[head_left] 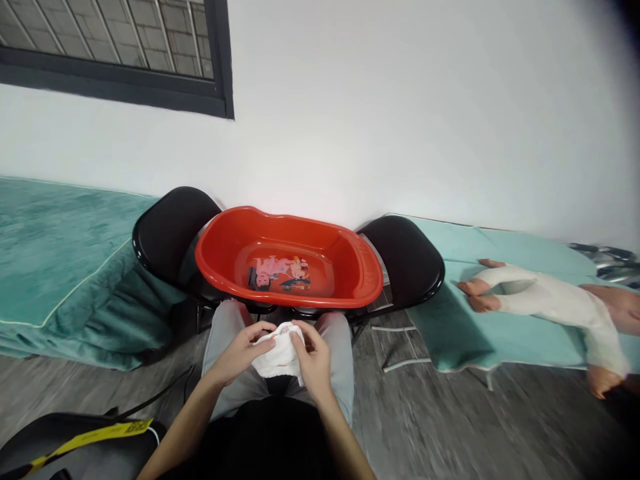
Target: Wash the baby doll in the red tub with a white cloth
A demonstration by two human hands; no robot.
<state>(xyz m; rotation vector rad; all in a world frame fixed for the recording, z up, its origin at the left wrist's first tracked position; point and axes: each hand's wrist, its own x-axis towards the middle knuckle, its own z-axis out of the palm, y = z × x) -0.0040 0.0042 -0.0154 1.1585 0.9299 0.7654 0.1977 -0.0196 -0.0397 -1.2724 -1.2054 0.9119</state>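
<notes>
Over my lap I hold a small white cloth with a little coloured print at its top edge. Its exact kind does not show. My left hand pinches the cloth's left side between thumb and fingers. On the other side, my right hand grips it with the thumb on top. Just beyond my knees stands a red plastic baby bathtub with a cartoon picture on its bottom. Neither hand touches the tub.
Black chairs flank the tub. A doll in white clothes lies on a light green covered bed at right. At left is a bed with a dark green cover. A yellow strap lies on a black seat at lower left.
</notes>
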